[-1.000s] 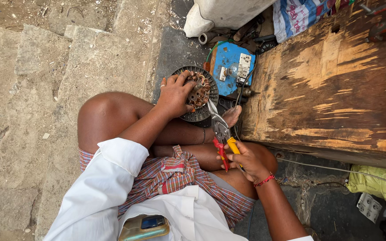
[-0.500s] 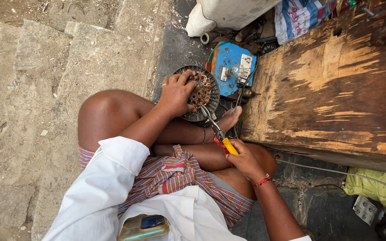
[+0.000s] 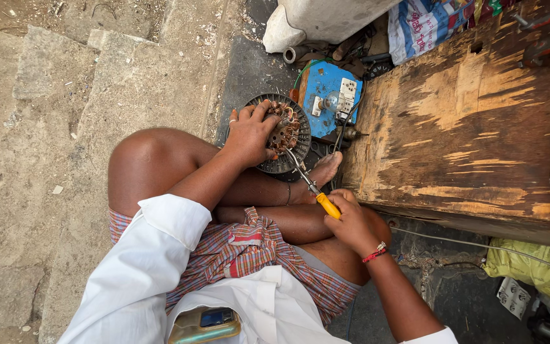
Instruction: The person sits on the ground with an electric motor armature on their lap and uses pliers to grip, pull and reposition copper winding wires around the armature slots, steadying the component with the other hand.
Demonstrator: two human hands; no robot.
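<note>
I sit cross-legged on the ground. My left hand grips a round motor stator with copper windings, held against my foot. My right hand holds yellow-handled pliers, whose metal jaws reach up into the copper windings at the stator's centre. A ring is on my left hand and a red thread band on my right wrist.
A worn wooden bench top lies to the right. Behind the stator stands a blue switchboard with a bulb, tools and wires around it. A white sack is at the top. Stone slabs cover the left. A green bag sits lower right.
My right hand brought the pliers up from my lap; the jaws now reach into the stator windings. The left hand has kept its hold on the stator.
</note>
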